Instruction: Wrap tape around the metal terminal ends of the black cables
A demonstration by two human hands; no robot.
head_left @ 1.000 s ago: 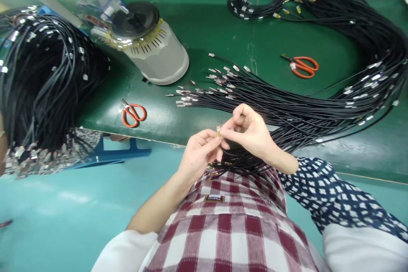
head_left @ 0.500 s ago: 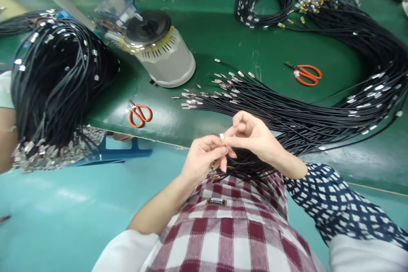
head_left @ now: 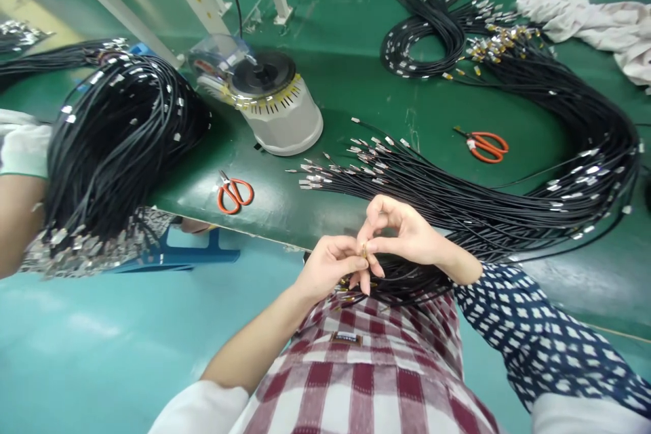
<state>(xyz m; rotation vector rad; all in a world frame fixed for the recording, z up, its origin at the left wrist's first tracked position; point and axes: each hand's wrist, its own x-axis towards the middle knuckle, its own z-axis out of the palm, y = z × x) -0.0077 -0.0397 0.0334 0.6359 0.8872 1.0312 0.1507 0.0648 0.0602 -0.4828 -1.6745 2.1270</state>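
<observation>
My left hand (head_left: 328, 266) and my right hand (head_left: 404, 234) meet in front of my chest, just off the green table's near edge. Both pinch a small metal connector (head_left: 364, 253) on the end of a thin black cable, fingertips touching. Under my hands a bundle of black cables (head_left: 407, 281) hangs over the edge onto my checked apron. The same bundle fans out on the table, its metal-tipped ends (head_left: 346, 163) pointing left.
A grey round machine (head_left: 277, 108) stands at the back left. Orange scissors (head_left: 234, 193) lie near the front edge, another pair (head_left: 483, 144) to the right. A big cable heap (head_left: 116, 142) hangs at left beside another person's arm (head_left: 15, 217). Coiled cables (head_left: 427, 34) and white cloth (head_left: 595, 20) lie far back.
The view has tilted up, showing more of the far table. My hands have dropped slightly toward my apron, still pinching the connector together.
</observation>
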